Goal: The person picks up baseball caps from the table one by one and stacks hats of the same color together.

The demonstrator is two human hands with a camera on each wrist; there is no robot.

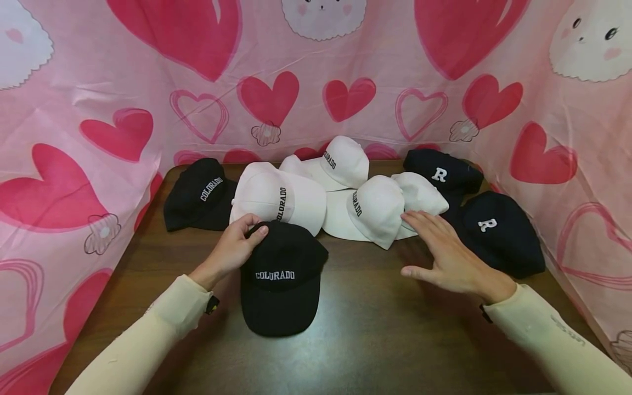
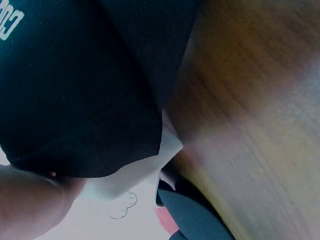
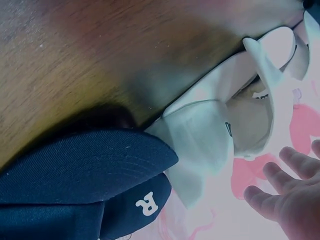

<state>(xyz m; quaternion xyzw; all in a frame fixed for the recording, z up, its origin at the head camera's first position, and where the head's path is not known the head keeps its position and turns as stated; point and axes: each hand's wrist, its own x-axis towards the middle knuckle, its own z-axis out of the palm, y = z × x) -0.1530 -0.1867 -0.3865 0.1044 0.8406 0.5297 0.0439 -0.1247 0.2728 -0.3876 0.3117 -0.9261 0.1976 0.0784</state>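
The left hand (image 1: 231, 249) pinches a black cap (image 1: 281, 285) by its rear, likely keeping the lettering uncovered, while the right hand (image 1: 446, 260) (fingers extended, grasping nothing) is near white caps (image 1: 382, 203).

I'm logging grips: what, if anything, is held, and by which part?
The left hand pinches the nearest black cap by the crown's back edge; the right hand holds nothing.

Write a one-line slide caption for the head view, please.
The left hand holds a black COLORADO cap while the open right hand hovers near white caps on a wooden table.
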